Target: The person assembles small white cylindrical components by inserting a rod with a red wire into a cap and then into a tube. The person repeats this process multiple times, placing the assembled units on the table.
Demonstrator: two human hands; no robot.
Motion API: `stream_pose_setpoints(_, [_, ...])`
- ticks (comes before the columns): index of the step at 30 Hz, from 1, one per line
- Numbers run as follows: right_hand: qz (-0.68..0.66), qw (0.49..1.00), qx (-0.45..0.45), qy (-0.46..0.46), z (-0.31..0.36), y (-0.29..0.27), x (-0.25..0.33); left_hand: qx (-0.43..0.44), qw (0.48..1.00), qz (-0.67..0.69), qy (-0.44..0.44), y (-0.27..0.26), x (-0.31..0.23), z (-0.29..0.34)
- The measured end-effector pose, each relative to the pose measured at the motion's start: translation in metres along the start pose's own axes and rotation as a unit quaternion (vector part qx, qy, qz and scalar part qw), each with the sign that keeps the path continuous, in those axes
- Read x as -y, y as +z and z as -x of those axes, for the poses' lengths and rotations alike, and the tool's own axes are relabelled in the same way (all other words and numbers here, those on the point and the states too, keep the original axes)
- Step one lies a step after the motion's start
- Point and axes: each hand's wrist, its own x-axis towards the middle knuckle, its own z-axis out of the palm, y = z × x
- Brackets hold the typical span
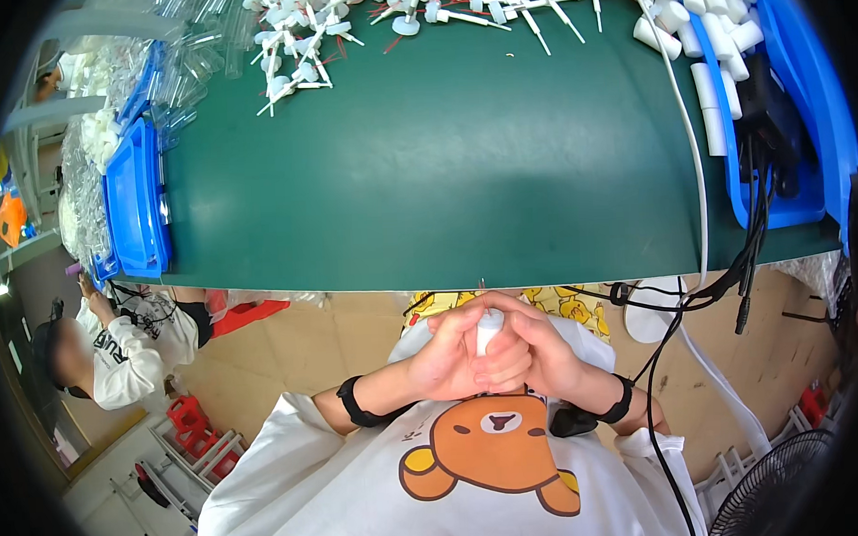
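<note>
Close to my body, just off the near edge of the green table [427, 202], my two hands meet around a small white cylinder [489, 330]. My left hand [443, 351] is closed against its left side. Curled around its lower part and right side are the fingers of my right hand [537, 344]. The index fingers come together above its rounded top, where a small thin tip, too small to name, pokes up. What lies under my fingers is hidden. Across the table's far side lie many white plastic stems with round discs and red threads [298, 46].
White cylinders [709, 31] are heaped in and beside a blue bin [795, 208] at the right. A white cable [695, 174] and black cables [754, 228] hang over the right edge. Blue trays [136, 203] and clear tubes [181, 78] are at the left. Another person [120, 345] sits beyond.
</note>
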Motion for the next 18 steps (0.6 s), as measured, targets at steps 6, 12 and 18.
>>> stream_pose_setpoints(6, [-0.070,0.996,0.032,0.055,-0.001,0.012,0.004,-0.007,1.000,0.025,-0.017,0.004,-0.003,0.002])
stream_pose_setpoints(12, [-0.118,0.984,0.091,0.099,-0.003,0.009,0.006,-0.013,1.000,0.002,-0.024,0.006,-0.002,0.006])
stream_pose_setpoints(18, [0.042,0.993,0.106,0.014,-0.004,0.023,0.009,0.137,0.988,-0.059,-0.044,-0.025,0.008,0.020])
